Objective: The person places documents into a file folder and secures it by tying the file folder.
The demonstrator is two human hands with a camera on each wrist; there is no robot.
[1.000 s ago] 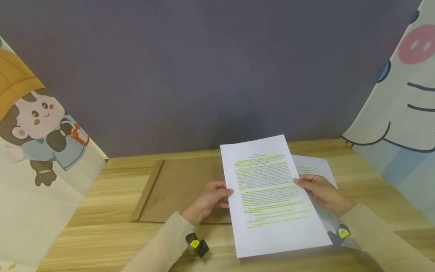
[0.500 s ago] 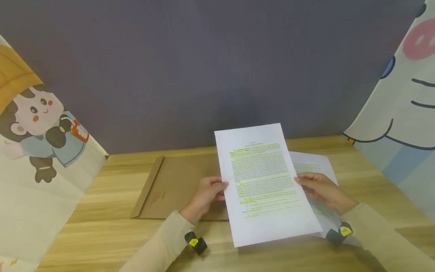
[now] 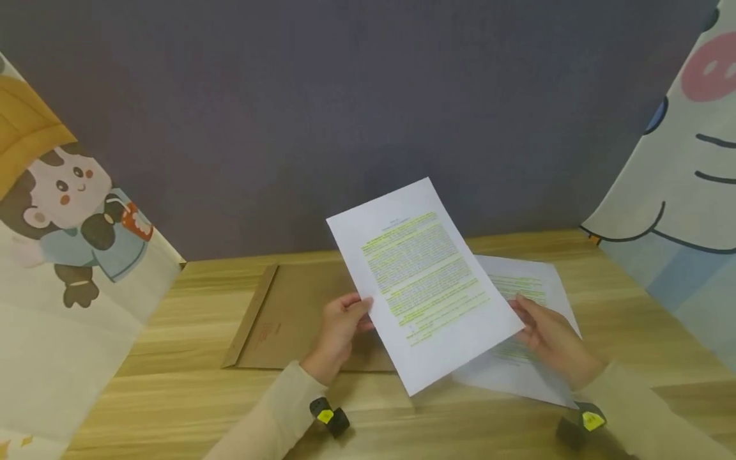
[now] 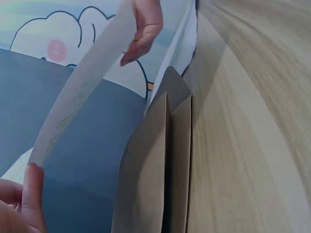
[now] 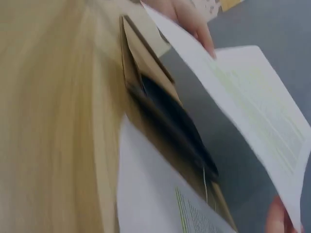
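Sheet (image 3: 425, 287) between your hands: a printed white page with yellow-highlighted lines, held up above the middle of the table (image 3: 172, 358), turned so its top leans toward the far left corner; the left wrist view shows it bowing slightly.
Left hand (image 3: 342, 329): you pinch the sheet's left edge, thumb on the printed face and fingers behind.
Right hand (image 3: 552, 338): your fingers are at the page's right edge, just above its near corner; you cannot tell from these views whether the thumb is pinching.
Second sheet (image 3: 517, 370): another highlighted page, resting right of the table's middle, partly covered by the raised one and by your right hand.
Kraft document folder (image 3: 305, 319): on the left half of the table, near its far edge, with red print by its left side; seen from your right wrist, its mouth gapes over a dark inside.
Wrist cameras (image 3: 326, 415): black with yellow marks, one beside each of your cream sleeves (image 3: 276, 415).
Dark grey wall (image 3: 368, 115): stands along the table's far edge.
Cartoon child (image 3: 86, 211): printed beyond the left edge, orange hat on.
Pink pig snout (image 3: 713, 67): printed beyond the right edge.
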